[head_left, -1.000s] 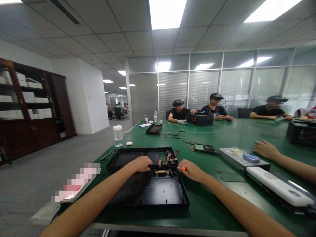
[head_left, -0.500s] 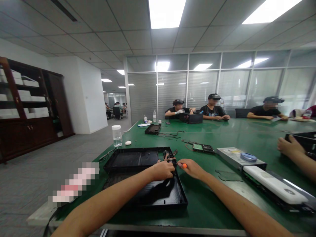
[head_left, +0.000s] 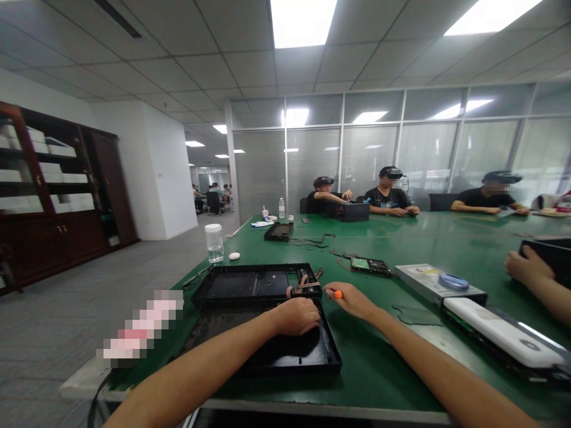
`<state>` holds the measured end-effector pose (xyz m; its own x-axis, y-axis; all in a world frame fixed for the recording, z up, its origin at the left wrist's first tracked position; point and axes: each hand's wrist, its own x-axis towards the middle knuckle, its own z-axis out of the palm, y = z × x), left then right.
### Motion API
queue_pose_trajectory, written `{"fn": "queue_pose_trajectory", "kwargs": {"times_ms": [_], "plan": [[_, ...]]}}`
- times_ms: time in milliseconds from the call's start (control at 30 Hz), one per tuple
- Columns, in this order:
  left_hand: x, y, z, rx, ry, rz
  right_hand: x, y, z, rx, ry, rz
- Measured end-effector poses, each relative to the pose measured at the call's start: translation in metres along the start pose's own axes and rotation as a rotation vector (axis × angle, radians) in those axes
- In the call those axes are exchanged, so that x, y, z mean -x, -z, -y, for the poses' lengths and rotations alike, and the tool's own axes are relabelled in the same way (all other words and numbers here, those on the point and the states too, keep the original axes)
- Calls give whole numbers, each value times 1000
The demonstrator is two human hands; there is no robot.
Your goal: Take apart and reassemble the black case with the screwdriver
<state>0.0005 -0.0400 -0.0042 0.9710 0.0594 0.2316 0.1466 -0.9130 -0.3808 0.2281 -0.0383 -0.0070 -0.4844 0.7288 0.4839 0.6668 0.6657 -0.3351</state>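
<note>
A black plastic casing [head_left: 332, 353] lies opened out in two halves in front of me. The far half [head_left: 241, 282] carries a bundle of striped ribbon cable [head_left: 306, 285] at its right end. Over the near half, my left hand [head_left: 297, 316] is closed with its fingers curled down; what they hold, if anything, is hidden. Just right of the casing, my right hand [head_left: 354, 300] is wrapped round a small tool with an orange handle end [head_left: 338, 294], probably a screwdriver. Its tip cannot be made out.
A clear jar [head_left: 215, 244] and a white lid [head_left: 234, 256] stand beyond the casing. A circuit board [head_left: 370, 266], a metal box [head_left: 428, 282] with a blue ring [head_left: 454, 282] and a white device [head_left: 504, 333] lie to the right. Co-workers sit around the green table [head_left: 379, 380].
My left hand has drawn back slightly toward me, away from the cable bundle. My right hand has moved a little off the casing's edge, still holding the orange-handled tool.
</note>
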Motion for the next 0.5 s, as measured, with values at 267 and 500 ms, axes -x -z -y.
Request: {"fn": "queue_pose_trajectory", "kwargs": {"times_ms": [267, 500], "plan": [[-2, -12, -6, -86, 140, 93, 0, -4, -4, 7, 6, 28], [-1, -8, -2, -81, 51, 34, 0, -5, -7, 9, 25, 37]]}}
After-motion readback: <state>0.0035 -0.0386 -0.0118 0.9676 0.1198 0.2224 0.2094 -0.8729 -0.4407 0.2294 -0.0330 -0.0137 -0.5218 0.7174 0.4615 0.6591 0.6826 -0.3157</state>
